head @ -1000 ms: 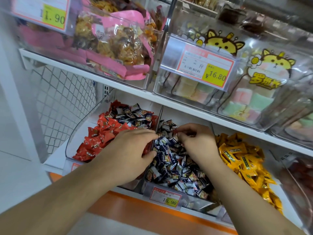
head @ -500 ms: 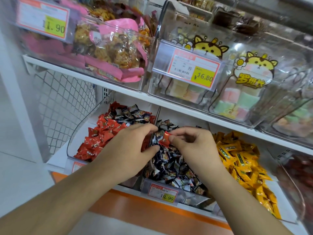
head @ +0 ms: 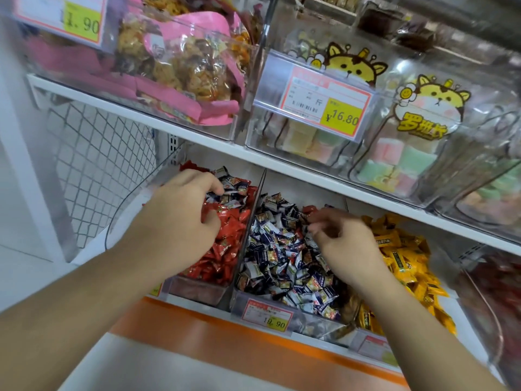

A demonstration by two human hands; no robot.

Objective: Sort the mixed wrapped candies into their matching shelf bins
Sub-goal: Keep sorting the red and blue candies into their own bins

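Three clear bins sit side by side on the lower shelf. The left bin (head: 197,289) holds red candies (head: 225,244) with several navy candies (head: 231,193) mixed in at its back. My left hand (head: 180,218) is down in this bin, fingers curled onto the navy candies, and its grasp is hidden. The middle bin (head: 310,320) holds navy candies (head: 282,258); a stray red candy (head: 308,208) lies at its back. My right hand (head: 341,241) hovers blurred over them, fingers loosely curled, nothing visible in them. The right bin holds yellow candies (head: 406,258).
A price tag (head: 266,313) hangs on the middle bin's front. The upper shelf edge (head: 282,167) overhangs the bins and carries clear bins of pink snack bags (head: 183,69) and pastel sweets (head: 394,162). A wire mesh panel (head: 93,165) stands at the left.
My right hand pinched a red candy out of the navy bin and brought it to my left hand. My left hand then moved left into the red bin; my right hand dropped back over the navy bin.
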